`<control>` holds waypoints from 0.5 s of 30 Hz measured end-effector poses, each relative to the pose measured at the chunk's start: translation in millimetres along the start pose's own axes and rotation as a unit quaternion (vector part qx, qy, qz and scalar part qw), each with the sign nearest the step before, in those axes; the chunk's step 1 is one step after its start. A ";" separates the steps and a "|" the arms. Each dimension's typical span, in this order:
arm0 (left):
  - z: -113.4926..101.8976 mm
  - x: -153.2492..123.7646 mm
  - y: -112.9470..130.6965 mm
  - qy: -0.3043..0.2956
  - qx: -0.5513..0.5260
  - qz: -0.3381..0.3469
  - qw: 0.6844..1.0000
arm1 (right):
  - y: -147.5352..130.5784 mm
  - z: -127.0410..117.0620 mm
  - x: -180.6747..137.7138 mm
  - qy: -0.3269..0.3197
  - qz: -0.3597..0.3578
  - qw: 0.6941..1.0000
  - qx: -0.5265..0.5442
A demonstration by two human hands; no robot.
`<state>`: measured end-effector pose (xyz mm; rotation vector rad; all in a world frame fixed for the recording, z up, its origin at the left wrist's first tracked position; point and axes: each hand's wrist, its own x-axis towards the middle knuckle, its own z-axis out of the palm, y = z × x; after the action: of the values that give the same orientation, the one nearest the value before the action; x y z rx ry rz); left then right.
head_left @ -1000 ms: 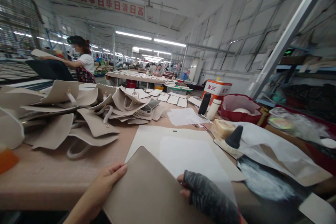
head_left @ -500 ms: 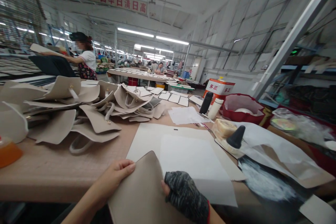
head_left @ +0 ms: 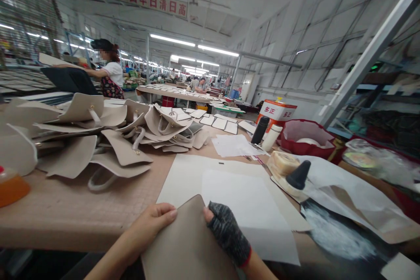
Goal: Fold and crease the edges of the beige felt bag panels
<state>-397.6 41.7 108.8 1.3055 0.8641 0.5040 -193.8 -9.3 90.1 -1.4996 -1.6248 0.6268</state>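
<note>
A beige leather-like panel (head_left: 187, 245) with rounded corners is held at the table's near edge, its lower end running out of view. My bare left hand (head_left: 157, 223) pinches its left edge, thumb on top. On the opposite edge, near the upper corner, my right hand (head_left: 228, 232) grips it in a dark grey fingerless glove with a red cuff; the fingers underneath are hidden. Just beyond the panel lie a white paper sheet (head_left: 243, 197) and a larger cream board (head_left: 183, 170) under it.
Beige bag panels with handles (head_left: 124, 140) are heaped at left, near a bottle of orange liquid (head_left: 13, 188). To the right are a black bottle (head_left: 260, 130), a white bottle (head_left: 271, 137), a black cone-shaped object (head_left: 298, 175) and a red bowl-like container (head_left: 306, 133). A co-worker (head_left: 110, 70) stands far left.
My right hand has shifted up the panel's right edge towards its top corner. The panel's top has dipped slightly lower in view, and my left hand sits a little further right.
</note>
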 end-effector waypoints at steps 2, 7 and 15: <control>-2.0 2.1 -2.2 -0.001 -0.012 -0.009 1.000 | 3.5 -2.0 -0.4 -0.002 0.055 0.996 0.075; -9.1 7.6 -4.8 0.015 -0.077 -0.041 0.996 | 13.7 -16.1 -25.4 -0.019 0.088 0.995 0.042; -6.4 24.9 -4.5 0.033 -0.070 -0.036 0.996 | 79.5 -18.7 -85.9 0.009 0.131 0.990 -0.049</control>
<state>-388.3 63.5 97.7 1.1319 0.9107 0.5441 -137.3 -82.6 16.0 -1.8035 -1.4749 0.6803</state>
